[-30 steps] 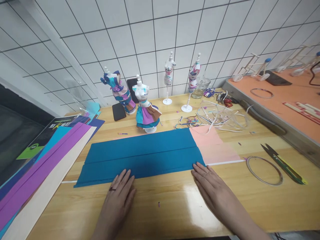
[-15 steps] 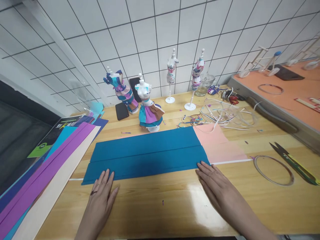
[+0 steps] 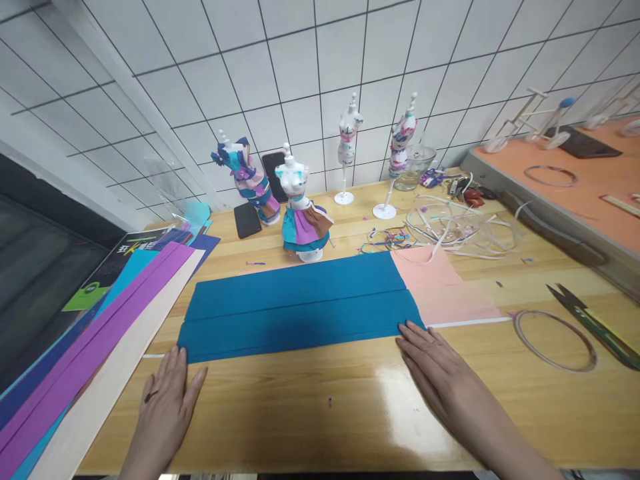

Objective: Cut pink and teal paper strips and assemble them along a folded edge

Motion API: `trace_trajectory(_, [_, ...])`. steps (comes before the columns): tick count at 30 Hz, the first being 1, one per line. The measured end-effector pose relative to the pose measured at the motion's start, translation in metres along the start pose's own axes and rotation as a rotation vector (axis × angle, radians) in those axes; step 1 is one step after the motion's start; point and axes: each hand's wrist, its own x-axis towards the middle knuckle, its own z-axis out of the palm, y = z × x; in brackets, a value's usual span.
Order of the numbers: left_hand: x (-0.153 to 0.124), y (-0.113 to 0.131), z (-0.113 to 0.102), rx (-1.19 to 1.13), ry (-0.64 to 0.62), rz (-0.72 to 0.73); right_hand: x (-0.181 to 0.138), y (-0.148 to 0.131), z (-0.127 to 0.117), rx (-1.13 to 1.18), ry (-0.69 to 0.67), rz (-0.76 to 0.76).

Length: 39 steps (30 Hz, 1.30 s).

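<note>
A long dark-blue sheet [image 3: 295, 307], which looks like crepe paper, lies flat with crease lines running along its length. My left hand [image 3: 167, 393] rests palm down at its near left corner, fingers stretched out over the edge. Flat on the near right corner are the fingertips of my right hand [image 3: 435, 363], also stretched out. Neither hand grips anything. A pink sheet [image 3: 445, 287] shows from under the blue one on the right. Along its near edge runs a white strip [image 3: 470, 322], which also shows at the far left.
Behind stand small mannequins, one in a striped skirt [image 3: 307, 227]. Folded coloured sheets [image 3: 100, 340] lie left. At right are a thread snip [image 3: 595, 327], a bangle-like ring [image 3: 555, 340] and tangled white strips [image 3: 450, 227]. A black phone [image 3: 247, 220] lies near the wall.
My left hand has slid left along the near edge to the blue sheet's corner. My right hand stays at the right corner. The view has shifted slightly.
</note>
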Motion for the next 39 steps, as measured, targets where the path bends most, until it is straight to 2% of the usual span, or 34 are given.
trace_trajectory(5, [0.01,0.0,-0.011,0.028,-0.01,-0.141,-0.001,0.001,0.001,-0.032,-0.019,-0.009])
trace_trajectory(8, [0.029,0.002,-0.017,0.039,0.024,-0.153,0.0,0.002,0.001,-0.039,-0.005,-0.022])
trace_trajectory(10, [0.047,0.009,-0.02,0.034,0.055,-0.088,0.001,0.002,0.0,-0.036,0.007,-0.031])
trace_trajectory(12, [0.069,0.022,-0.022,0.018,0.072,0.035,0.002,0.002,-0.001,-0.021,0.02,-0.033])
trace_trajectory(17, [0.123,0.07,-0.021,-0.046,-0.012,0.372,0.004,0.0,-0.005,0.018,0.013,0.01])
trace_trajectory(19, [0.142,0.087,-0.02,-0.068,-0.03,0.447,0.004,-0.001,-0.005,0.026,0.001,0.035])
trace_trajectory(22, [0.163,0.101,-0.019,-0.088,0.007,0.511,0.005,-0.002,-0.006,0.038,-0.02,0.07])
trace_trajectory(28, [0.18,0.102,-0.022,-0.113,0.055,0.562,0.004,-0.003,-0.007,0.043,-0.055,0.105])
trace_trajectory(39, [0.197,0.105,-0.034,-0.19,-0.09,0.487,0.005,-0.005,-0.006,0.036,0.003,0.091])
